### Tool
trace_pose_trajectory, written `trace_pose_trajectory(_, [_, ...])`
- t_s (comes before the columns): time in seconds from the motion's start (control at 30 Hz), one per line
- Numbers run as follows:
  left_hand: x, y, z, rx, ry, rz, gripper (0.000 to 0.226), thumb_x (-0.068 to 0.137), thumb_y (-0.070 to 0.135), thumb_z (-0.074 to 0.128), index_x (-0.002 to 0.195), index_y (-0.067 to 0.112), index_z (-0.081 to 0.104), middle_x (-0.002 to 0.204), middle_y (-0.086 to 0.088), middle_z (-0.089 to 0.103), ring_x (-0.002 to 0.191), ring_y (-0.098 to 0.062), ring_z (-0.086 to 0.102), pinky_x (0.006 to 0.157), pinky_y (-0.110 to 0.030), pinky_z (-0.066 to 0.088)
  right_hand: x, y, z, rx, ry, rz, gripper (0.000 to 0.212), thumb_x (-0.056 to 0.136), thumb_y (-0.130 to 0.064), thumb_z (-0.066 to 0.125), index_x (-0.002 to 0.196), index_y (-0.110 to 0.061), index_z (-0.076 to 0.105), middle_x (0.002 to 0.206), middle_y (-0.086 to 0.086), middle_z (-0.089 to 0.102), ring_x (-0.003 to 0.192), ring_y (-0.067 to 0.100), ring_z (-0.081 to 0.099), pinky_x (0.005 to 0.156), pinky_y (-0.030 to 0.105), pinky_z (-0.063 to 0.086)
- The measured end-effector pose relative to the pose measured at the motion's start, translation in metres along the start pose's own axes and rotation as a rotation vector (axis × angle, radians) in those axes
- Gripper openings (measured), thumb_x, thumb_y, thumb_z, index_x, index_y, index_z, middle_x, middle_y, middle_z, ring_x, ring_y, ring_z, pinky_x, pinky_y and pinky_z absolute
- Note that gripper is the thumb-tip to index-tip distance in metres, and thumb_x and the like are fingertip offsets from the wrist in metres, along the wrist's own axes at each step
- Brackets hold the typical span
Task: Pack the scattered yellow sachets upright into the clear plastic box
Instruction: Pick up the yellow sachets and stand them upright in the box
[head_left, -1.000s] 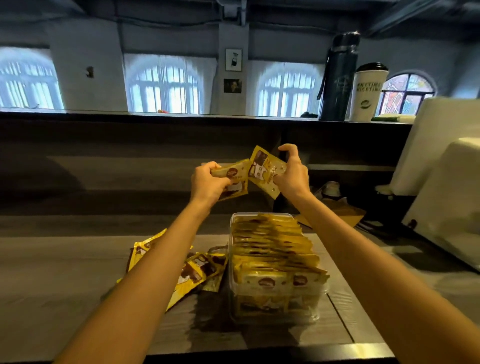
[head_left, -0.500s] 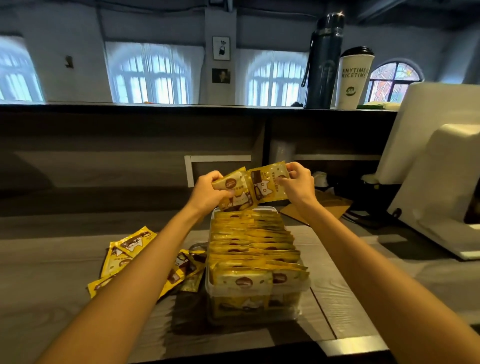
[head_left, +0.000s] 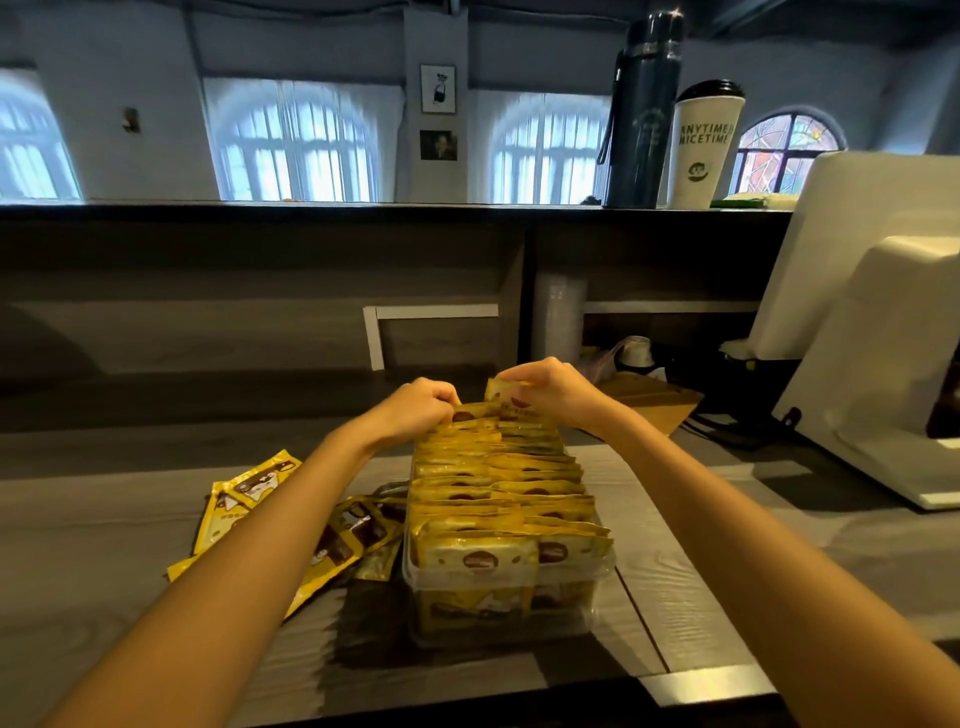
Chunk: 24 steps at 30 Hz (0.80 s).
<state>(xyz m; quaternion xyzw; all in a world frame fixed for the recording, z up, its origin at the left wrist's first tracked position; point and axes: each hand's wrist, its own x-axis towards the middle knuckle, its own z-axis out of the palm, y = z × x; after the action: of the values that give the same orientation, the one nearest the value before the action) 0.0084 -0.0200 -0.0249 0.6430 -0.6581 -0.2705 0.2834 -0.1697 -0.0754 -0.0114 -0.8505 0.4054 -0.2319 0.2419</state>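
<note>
Read "ANYTIME NICETIME" on white lidded cup (head_left: 704, 150), up on ledge beside tall dark flask (head_left: 641, 114). My left hand (head_left: 415, 408): fingers curled, pinching glossy yellow sachet (head_left: 470, 414) at far end of clear plastic box (head_left: 597, 587). Right hand (head_left: 550, 389) pinches second sachet (head_left: 500, 388) just beside. Box on grey wood-grain table (head_left: 104, 545), packed with upright sachets (head_left: 498, 478); brown oval logos, print unreadable. Loose sachets (head_left: 249, 493) flat, left of box.

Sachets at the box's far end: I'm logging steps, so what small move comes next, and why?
Probably push both sachets down into the clear box at its far end: left hand and right hand each pinch one, and their tops stand above the packed row.
</note>
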Motion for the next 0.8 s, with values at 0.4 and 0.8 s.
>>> trace_pose_trajectory(0.4, [-0.006,0.001,0.007,0.364,0.012,-0.033,0.031,0.097,0.022,0.039,0.102,0.006,0.065,0.112,-0.013,0.061,0.11,-0.027,0.053,0.101,-0.046,0.038,-0.007,0.0,0.008,-0.012,-0.18,0.213,0.032,0.1,-0.022,0.03,0.09,-0.009,0.057,0.093,0.011,0.054,0.09,0.022,0.052,0.082,0.029,0.039])
trace_pose_trajectory(0.8, [-0.048,-0.002,-0.026,0.119,0.452,-0.093,0.029,0.094,0.013,0.039,0.111,0.015,0.062,0.115,-0.01,0.063,0.113,-0.026,0.054,0.103,-0.046,0.04,-0.022,-0.07,0.024,-0.078,0.194,0.032,0.036,0.097,-0.024,0.037,0.109,-0.003,0.063,0.105,0.013,0.066,0.096,0.026,0.06,0.09,0.042,0.051])
